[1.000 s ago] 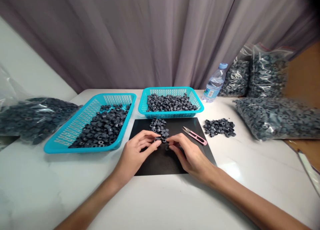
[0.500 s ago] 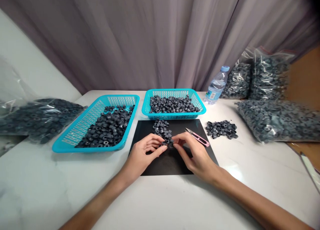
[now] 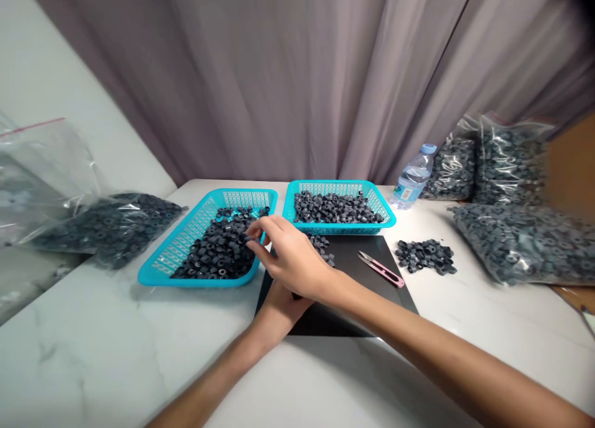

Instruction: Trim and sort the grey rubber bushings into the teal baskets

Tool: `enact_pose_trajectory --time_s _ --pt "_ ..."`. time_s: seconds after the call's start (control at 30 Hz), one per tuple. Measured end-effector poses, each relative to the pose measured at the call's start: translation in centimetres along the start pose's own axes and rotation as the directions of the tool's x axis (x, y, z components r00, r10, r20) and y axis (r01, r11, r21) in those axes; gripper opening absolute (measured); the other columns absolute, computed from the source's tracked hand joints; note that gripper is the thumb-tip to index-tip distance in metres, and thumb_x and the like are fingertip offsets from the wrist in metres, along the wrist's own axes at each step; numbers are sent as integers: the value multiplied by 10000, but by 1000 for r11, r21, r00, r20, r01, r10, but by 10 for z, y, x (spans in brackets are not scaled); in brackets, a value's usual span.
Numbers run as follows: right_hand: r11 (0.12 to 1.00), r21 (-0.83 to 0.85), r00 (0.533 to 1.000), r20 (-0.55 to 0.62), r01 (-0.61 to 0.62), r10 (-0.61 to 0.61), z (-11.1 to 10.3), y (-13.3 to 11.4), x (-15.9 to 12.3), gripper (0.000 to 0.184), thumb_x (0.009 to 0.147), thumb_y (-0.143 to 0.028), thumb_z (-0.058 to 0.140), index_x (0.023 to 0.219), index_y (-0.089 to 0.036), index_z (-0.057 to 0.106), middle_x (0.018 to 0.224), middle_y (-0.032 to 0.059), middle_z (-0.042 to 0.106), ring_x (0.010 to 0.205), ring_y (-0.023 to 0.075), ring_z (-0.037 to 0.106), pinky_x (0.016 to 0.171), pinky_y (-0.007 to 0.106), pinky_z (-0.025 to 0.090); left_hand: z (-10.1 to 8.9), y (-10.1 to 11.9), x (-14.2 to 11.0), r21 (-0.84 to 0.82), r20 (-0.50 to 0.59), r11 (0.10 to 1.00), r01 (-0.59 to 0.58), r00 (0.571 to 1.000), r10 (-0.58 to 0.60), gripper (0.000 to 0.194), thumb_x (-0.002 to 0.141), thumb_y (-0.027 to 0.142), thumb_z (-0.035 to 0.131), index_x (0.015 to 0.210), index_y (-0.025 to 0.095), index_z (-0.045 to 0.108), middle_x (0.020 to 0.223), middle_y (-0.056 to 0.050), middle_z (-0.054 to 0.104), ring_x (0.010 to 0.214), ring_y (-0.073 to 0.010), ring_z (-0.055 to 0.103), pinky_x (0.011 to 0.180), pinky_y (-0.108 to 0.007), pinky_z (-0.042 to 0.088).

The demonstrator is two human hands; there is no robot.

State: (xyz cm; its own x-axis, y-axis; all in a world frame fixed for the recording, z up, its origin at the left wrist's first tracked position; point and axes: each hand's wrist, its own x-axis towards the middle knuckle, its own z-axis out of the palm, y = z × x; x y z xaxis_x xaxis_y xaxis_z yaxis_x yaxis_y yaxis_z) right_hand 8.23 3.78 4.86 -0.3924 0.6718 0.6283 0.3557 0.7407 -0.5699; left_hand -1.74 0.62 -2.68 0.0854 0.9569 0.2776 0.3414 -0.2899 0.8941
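My left basket [image 3: 186,245] is about half full of grey rings, and a small heap [image 3: 324,247] waits on the black mat [image 3: 353,291]. My right hand [image 3: 290,254] crosses over the basket's near corner, fingertips pinched, perhaps on one ring. My left hand [image 3: 283,304] lies mostly hidden beneath; its fingers I cannot tell.

Two baskets [image 3: 186,245] [image 3: 383,208] of rings sit side by side behind the mat [image 3: 395,291]; snips [image 3: 381,269] lie on the mat; loose rings [image 3: 425,256] right of it; bottle [image 3: 413,177] and bags [image 3: 515,236] further right.
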Motion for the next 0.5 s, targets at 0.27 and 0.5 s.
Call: enact_pose_trajectory --time_s 0.27,0.5 --pt "987 -21 982 -114 -157 153 -65 26 -57 116 1030 -214 506 1027 -214 622 991 52 615 839 172 580 787 320 491 -9 20 2 -109 219 989 102 973 -76 176 917 377 648 977 213 627 794 -11 752 771 -187 711 715 -279 541" --pt "947 -29 944 -90 -321 317 -89 47 -134 128 1041 -270 500 1042 -221 618 1050 65 601 818 170 569 755 324 486 -28 30 1 283 129 933 -222 973 192 106 927 345 668 977 255 695 797 29 671 691 -132 585 710 -248 479"
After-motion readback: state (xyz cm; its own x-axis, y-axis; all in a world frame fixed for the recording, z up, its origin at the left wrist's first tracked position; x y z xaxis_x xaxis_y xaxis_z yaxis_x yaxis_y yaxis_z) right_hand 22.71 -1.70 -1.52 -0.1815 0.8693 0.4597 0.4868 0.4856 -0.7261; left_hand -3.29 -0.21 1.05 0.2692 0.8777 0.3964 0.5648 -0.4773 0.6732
